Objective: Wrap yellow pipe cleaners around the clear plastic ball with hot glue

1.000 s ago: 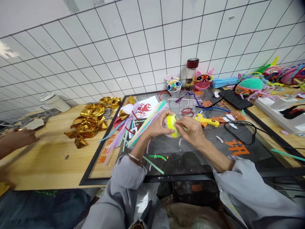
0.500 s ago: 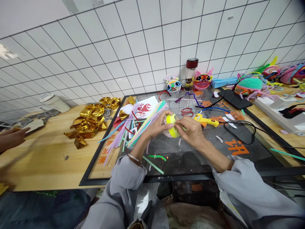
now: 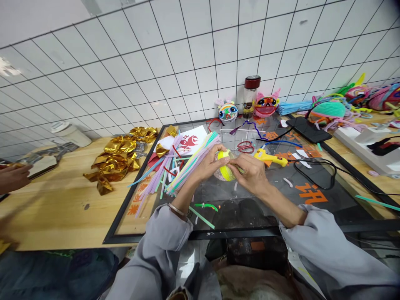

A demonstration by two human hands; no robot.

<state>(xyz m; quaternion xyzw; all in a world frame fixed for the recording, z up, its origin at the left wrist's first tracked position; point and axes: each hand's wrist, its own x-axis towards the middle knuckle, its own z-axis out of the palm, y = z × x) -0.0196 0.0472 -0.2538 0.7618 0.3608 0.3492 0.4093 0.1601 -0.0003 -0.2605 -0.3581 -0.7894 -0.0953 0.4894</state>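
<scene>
Between my hands is a small rounded, clear-looking form wrapped with bright yellow pipe cleaner (image 3: 225, 171). My left hand (image 3: 208, 163) grips it from the left, thumb across its front. On its right side my right hand (image 3: 250, 170) pinches with thumb and fingertips at the yellow band; what exactly sits between those fingertips is too small to tell. Close to my left wrist lies a bundle of pastel pipe cleaners (image 3: 195, 166). A yellow hot glue gun (image 3: 271, 157) rests just right of my right hand, and red-handled scissors (image 3: 245, 147) lie behind the hands.
Crumpled gold foil (image 3: 120, 152) is on the wooden table at left, near another person's hand (image 3: 14, 178). A lidded bottle (image 3: 251, 98) stands by the wall between two decorated animal heads. Right are a phone (image 3: 308, 130), a looped black cable (image 3: 331, 179) and a white power strip (image 3: 371, 152).
My fingers have shifted slightly around the yellow-wrapped form, which stays in place. The other person's hand at far left has drawn back a little to the left.
</scene>
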